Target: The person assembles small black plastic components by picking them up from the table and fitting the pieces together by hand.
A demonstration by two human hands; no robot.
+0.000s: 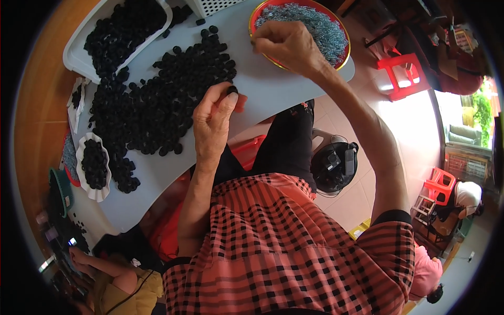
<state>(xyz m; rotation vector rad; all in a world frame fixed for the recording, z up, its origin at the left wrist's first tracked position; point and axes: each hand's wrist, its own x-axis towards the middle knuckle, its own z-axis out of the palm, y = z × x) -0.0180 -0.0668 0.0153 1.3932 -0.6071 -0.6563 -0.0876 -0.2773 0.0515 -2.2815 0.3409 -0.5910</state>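
Note:
My left hand [211,126] is closed in a pinch around a small black round piece [232,90] between thumb and fingertips, just above the near edge of the table. A reddish patch shows beside its fingers. My right hand [287,46] hangs over the left rim of a red bowl with a gold edge [344,56]. Its thumb and fingertips are pressed together, and whatever they hold is too small to make out. Small shiny metal pieces [317,29] fill the bowl. Loose black round pieces [157,100] are heaped across the table left of my left hand.
A white tub [75,55] of black pieces tips onto the pale table [157,181]. Nearby stand a white perforated basket [215,7] and a scalloped white dish [100,194] with black pieces. Red stools [401,76] stand on the floor. Other people sit around.

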